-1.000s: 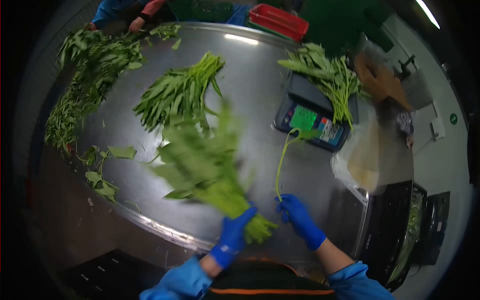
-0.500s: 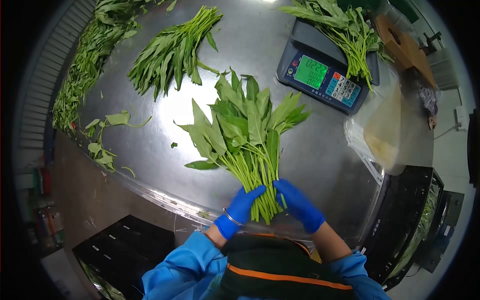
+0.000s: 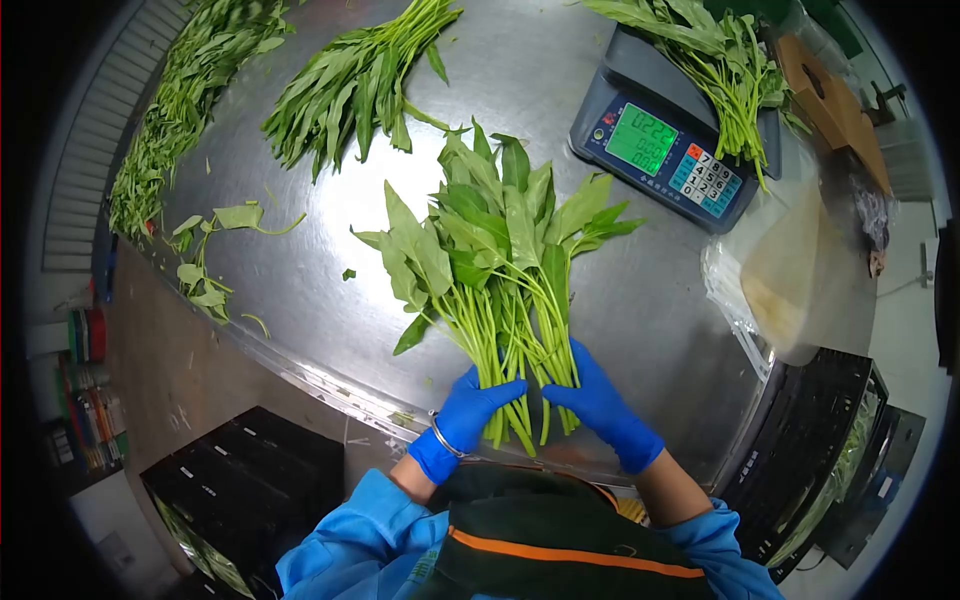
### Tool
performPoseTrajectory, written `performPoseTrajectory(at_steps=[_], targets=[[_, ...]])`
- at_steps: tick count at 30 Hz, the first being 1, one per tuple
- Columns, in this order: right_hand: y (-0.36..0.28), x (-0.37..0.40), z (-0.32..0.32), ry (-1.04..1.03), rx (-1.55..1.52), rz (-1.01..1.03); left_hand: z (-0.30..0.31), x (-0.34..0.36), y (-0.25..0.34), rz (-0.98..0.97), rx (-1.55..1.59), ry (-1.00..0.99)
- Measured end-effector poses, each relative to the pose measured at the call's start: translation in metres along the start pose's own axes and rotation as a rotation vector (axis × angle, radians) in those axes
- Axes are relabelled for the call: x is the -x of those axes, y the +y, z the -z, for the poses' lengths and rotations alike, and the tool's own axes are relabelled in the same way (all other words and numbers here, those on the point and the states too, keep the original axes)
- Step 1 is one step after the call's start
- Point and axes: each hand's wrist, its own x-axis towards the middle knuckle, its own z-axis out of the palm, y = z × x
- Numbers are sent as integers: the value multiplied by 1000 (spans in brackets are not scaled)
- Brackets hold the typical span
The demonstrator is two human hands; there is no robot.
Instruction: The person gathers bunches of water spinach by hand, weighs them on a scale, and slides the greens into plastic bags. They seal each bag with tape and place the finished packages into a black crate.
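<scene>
A loose bunch of water spinach (image 3: pixel 500 315) lies on the metal table in front of me, leaves pointing away and stems toward my body. My left hand (image 3: pixel 467 408), in a blue glove with a metal bracelet at the wrist, is closed round the left part of the stems, thumb on top. On the other side my right hand (image 3: pixel 602 408), also gloved in blue, grips the right part of the stems. A small gap shows between the two parts at the stem ends. The fingers under the stems are hidden.
A second bunch (image 3: pixel 365 85) lies at the back. More greens (image 3: pixel 740 95) rest on a digital scale (image 3: pixel 665 160) with a lit green display. A leafy heap (image 3: pixel 180 120) lines the left edge. Plastic bags (image 3: pixel 770 270) lie at right; black crates (image 3: pixel 245 490) stand below the table.
My hands have drawn slightly apart, and the stems have spread into two parts. My right hand now holds stems on its side. The view has shifted a little.
</scene>
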Motion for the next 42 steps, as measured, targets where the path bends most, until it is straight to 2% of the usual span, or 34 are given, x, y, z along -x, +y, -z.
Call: performPoseTrajectory(at_steps=[2,6,9,11,12,14,16,18,20,21,22,24,25,26,27,29,30,32,34,36,37,39,41,42], targets=[[-3,3,2,-51,-127,-94,0,2,4,0,14,-12],[-9,3,-21,-119,-127,-32,-7,8,11,-45,66,-14],[-11,7,-27,-74,-47,-32,-8,12,19,34,186,-46],[-8,7,-29,-40,46,61,-5,7,10,-87,-15,-81],[-9,6,-26,-43,54,63,-1,8,13,-93,-10,-83],[-10,8,-14,-43,-65,-86,12,15,21,-61,-191,-39],[-11,9,-9,-27,20,-65,16,18,22,-64,-163,-45],[-12,10,-10,-5,104,-37,12,21,26,22,67,-13],[-14,10,-12,133,-42,-85,15,22,26,-27,70,7],[-16,10,-11,132,-37,-85,25,24,29,-1,-67,25],[-20,11,-10,172,-26,-72,34,28,32,27,-205,44],[-28,13,-9,212,-19,-54,51,40,43,-101,-10,238],[-33,15,-9,199,89,-78,53,50,50,-283,75,346],[-35,17,-8,190,197,-102,46,54,59,-369,199,484],[-30,17,-8,192,200,-101,36,58,69,-374,146,450],[-15,16,-11,176,420,63,10,54,69,-384,100,351],[-14,19,-15,171,429,80,-6,44,65,-391,100,282],[-20,14,-19,126,634,306,-17,24,39,-408,-63,142],[-45,14,-32,11,444,279,-30,9,20,-429,-151,141],[-33,13,-25,46,595,302,-33,1,12,-459,-195,177],[-41,20,-27,39,624,172,-27,-8,1,-454,-240,162],[-27,17,-25,57,618,155,-20,-15,-1,-446,-288,160],[-23,12,-22,71,599,116,-18,-13,7,-514,-547,312],[-26,10,-21,83,692,127,-10,-18,13,-524,-548,313]])
